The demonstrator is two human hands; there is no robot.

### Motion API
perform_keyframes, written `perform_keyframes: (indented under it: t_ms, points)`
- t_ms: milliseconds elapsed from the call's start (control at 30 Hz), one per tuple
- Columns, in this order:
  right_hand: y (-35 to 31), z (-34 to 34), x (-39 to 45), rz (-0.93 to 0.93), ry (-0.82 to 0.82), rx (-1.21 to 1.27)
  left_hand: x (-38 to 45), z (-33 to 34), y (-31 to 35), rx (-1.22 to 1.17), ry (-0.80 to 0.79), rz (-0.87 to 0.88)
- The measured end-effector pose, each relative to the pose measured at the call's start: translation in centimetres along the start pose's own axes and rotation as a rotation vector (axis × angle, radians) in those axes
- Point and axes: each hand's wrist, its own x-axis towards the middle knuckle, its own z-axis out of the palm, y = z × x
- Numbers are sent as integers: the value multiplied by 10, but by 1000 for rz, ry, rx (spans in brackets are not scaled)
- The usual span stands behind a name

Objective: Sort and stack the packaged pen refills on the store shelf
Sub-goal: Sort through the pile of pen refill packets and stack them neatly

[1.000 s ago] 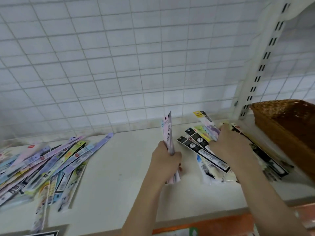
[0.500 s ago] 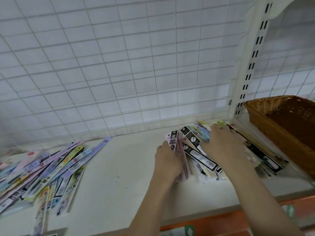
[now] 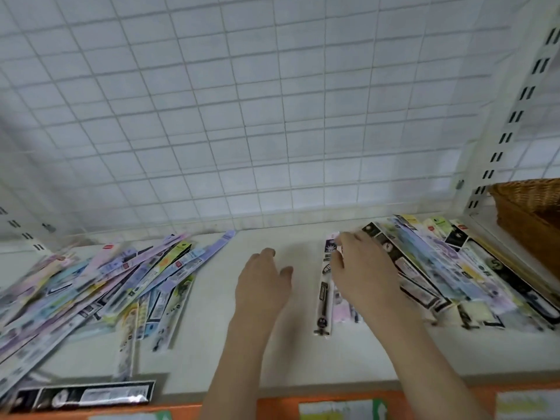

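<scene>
Refill packs (image 3: 424, 268) fanned on shelf (image 3: 272, 353) at right; loose pile (image 3: 91, 283) at left. Likely light, flat, slick, bendy: pinch across middle. Right hand (image 3: 360, 268) fingers resting on packs, grip unclear; left hand (image 3: 260, 283) relaxed, holding nothing.

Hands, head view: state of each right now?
Left hand: open, holding nothing, over the bare shelf.
Right hand: fingers on the right pile of refill packs; grip cannot be told.

Behind the shelf in front of me runs a white wire grid panel (image 3: 242, 116) over a pale backing. At my right stands a white slotted metal upright (image 3: 515, 116), and just beyond it sits a brown woven wicker basket (image 3: 527, 213). An orange strip (image 3: 272, 404) edges the shelf front below me.
</scene>
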Motion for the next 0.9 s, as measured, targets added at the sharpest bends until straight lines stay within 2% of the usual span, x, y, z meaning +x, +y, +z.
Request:
perform_keyframes:
  t_ms: [267,467,600,733,900]
  points:
    - [-73,42,-7,-83,-117,85,1,-77,-100,168,172,-60]
    - [-133,68,-4,-68,-187,103,8,-136,-177,174,280,-159]
    - [-169,83,1,-67,-233,84,11,-160,-217,121,301,-185]
    - [-204,99,6,-57,-247,57,17,-178,-251,89,301,-137]
    - [-228,118,9,52,-230,67,32,-195,-277,54,293,-77]
